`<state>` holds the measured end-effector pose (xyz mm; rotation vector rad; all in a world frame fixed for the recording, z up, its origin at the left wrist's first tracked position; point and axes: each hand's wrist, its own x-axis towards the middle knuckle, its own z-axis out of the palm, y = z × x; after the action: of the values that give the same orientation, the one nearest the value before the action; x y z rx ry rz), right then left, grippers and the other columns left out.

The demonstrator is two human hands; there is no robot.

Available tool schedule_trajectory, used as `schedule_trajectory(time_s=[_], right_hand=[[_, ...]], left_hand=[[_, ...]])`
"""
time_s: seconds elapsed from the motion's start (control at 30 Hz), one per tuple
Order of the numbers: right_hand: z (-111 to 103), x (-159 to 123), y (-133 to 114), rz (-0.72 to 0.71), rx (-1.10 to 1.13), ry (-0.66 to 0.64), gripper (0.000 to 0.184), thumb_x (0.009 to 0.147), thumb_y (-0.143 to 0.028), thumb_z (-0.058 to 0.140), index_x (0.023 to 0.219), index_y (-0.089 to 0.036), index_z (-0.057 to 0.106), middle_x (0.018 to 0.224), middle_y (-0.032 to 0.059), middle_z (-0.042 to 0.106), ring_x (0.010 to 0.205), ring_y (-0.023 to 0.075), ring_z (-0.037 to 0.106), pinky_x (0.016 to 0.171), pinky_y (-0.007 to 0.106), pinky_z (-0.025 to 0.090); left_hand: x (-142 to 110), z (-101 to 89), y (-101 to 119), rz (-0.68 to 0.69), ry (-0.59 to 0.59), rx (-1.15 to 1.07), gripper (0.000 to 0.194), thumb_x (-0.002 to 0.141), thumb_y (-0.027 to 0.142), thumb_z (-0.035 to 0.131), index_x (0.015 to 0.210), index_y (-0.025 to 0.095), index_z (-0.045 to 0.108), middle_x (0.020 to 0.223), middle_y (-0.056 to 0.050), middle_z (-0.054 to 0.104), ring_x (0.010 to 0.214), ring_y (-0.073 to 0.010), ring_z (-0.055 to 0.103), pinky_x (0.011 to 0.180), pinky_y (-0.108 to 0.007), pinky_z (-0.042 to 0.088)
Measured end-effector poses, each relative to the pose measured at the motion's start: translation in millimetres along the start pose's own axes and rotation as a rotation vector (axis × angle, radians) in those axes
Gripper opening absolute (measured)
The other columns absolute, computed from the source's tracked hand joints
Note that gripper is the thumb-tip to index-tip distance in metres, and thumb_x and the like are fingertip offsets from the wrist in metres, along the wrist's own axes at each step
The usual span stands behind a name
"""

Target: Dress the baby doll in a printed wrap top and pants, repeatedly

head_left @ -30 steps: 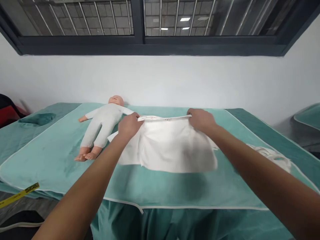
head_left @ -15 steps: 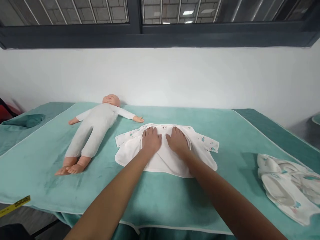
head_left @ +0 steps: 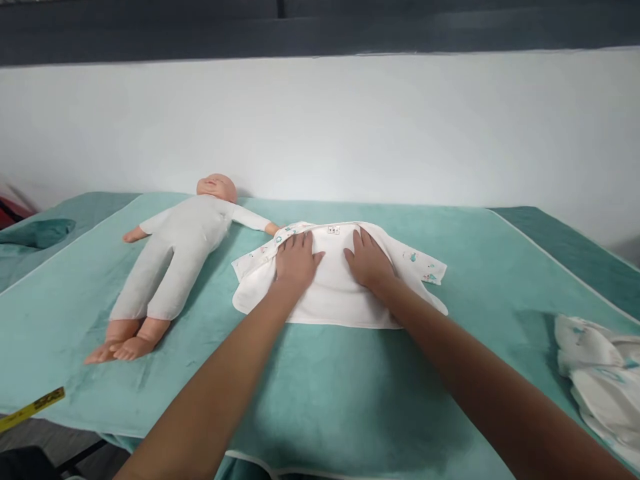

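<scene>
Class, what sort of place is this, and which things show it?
Probably a baby-care practice room: a baby doll in a white fabric suit lies on a pale green cloth sheet, beside a small white cloth top with printed sleeves.

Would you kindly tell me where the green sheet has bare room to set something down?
The sheet is bare between the forearms on the white shirt's near side, and between right forearm and bundled cloth. It is crowded where the doll's hand meets the shirt, which the left hand and right hand partly cover.
</scene>
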<state>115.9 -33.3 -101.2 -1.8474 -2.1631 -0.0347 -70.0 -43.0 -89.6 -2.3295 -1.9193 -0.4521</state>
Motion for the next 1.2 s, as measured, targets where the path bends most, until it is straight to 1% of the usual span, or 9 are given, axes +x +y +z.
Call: schedule_trajectory(time_s=[0.13, 0.27, 0.43, 0.53, 0.63, 0.7, 0.8, 0.93, 1.2], right_hand=[[8.2, 5.1, 4.2, 0.023, 0.034, -0.070, 0.061, 0.096, -0.036, 0.030, 0.147, -0.002, 0.030, 0.155, 0.0203, 0.029, 0.142, 0.0296, 0.029, 0.115, 0.040, 0.026], [10.8, 7.5, 5.1, 0.036, 0.040, -0.115, 0.061, 0.097, -0.038, 0.027, 0.146, -0.003, 0.033, 0.155, 0.0200, 0.031, 0.142, 0.0299, 0.030, 0.115, 0.041, 0.026], [8.5, 6.2, 3.6, 0.026, 0.007, -0.102, 0.058, 0.098, -0.037, 0.026, 0.144, -0.004, 0.036, 0.153, 0.0196, 0.035, 0.140, 0.0288, 0.034, 0.114, 0.040, 0.027], [5.6, 3.6, 0.2, -0.026, -0.009, -0.091, 0.053, 0.098, -0.031, 0.026, 0.141, -0.002, 0.041, 0.151, 0.0204, 0.038, 0.139, 0.0272, 0.036, 0.114, 0.040, 0.026], [2.8, -0.5, -4.2, -0.131, -0.016, -0.103, 0.047, 0.097, -0.019, 0.026, 0.136, -0.003, 0.049, 0.148, 0.0183, 0.043, 0.139, 0.0230, 0.036, 0.116, 0.037, 0.023], [1.3, -4.4, -6.4, -0.194, -0.015, -0.115, 0.047, 0.097, -0.018, 0.027, 0.135, -0.004, 0.050, 0.149, 0.0163, 0.044, 0.140, 0.0220, 0.035, 0.117, 0.037, 0.022], [-1.0, -13.0, -8.1, -0.228, -0.015, -0.115, 0.050, 0.099, -0.028, 0.029, 0.139, -0.004, 0.046, 0.152, 0.0164, 0.038, 0.142, 0.0247, 0.032, 0.117, 0.040, 0.022], [-5.0, -28.3, -10.4, -0.228, -0.034, -0.115, 0.057, 0.099, -0.039, 0.028, 0.142, -0.005, 0.043, 0.155, 0.0168, 0.032, 0.143, 0.0279, 0.029, 0.116, 0.043, 0.023], [-9.3, -59.8, -19.5, -0.265, -0.035, -0.147, 0.062, 0.099, -0.046, 0.025, 0.146, -0.008, 0.038, 0.156, 0.0157, 0.029, 0.147, 0.0276, 0.021, 0.116, 0.046, 0.024]], left_hand=[[3.7, 9.8, -0.5, -0.083, -0.072, -0.033, 0.054, 0.096, 0.043, 0.031, 0.142, 0.017, 0.041, 0.146, -0.012, 0.047, 0.134, -0.0320, 0.039, 0.112, -0.047, 0.028], [5.8, 14.2, -2.5, -0.095, -0.122, -0.063, 0.053, 0.096, 0.043, 0.029, 0.142, 0.021, 0.042, 0.148, -0.010, 0.046, 0.135, -0.0308, 0.039, 0.112, -0.047, 0.029], [4.8, 13.3, -3.3, -0.078, -0.108, -0.056, 0.051, 0.096, 0.041, 0.029, 0.141, 0.021, 0.043, 0.147, -0.010, 0.047, 0.137, -0.0298, 0.037, 0.112, -0.047, 0.030], [0.6, 11.0, -1.8, -0.067, -0.098, -0.044, 0.051, 0.096, 0.039, 0.030, 0.141, 0.019, 0.043, 0.146, -0.012, 0.047, 0.137, -0.0299, 0.037, 0.112, -0.047, 0.030], [-8.0, 8.6, -0.7, -0.053, -0.092, -0.037, 0.050, 0.096, 0.037, 0.030, 0.140, 0.018, 0.044, 0.147, -0.012, 0.046, 0.137, -0.0301, 0.037, 0.112, -0.047, 0.030], [-16.2, 7.6, -0.9, -0.041, -0.087, -0.031, 0.050, 0.096, 0.037, 0.031, 0.141, 0.019, 0.044, 0.149, -0.011, 0.044, 0.138, -0.0296, 0.036, 0.113, -0.047, 0.030], [-29.7, 6.7, -2.3, -0.032, -0.076, -0.023, 0.050, 0.096, 0.038, 0.031, 0.143, 0.022, 0.043, 0.153, -0.008, 0.039, 0.140, -0.0286, 0.033, 0.115, -0.048, 0.027], [-44.7, 3.4, -4.1, -0.038, -0.084, -0.032, 0.053, 0.096, 0.040, 0.030, 0.145, 0.022, 0.040, 0.156, -0.007, 0.033, 0.144, -0.0278, 0.027, 0.116, -0.047, 0.026], [-73.6, -7.9, -4.1, -0.030, -0.093, -0.078, 0.053, 0.097, 0.041, 0.029, 0.145, 0.023, 0.042, 0.156, -0.005, 0.034, 0.145, -0.0277, 0.025, 0.116, -0.048, 0.026]])
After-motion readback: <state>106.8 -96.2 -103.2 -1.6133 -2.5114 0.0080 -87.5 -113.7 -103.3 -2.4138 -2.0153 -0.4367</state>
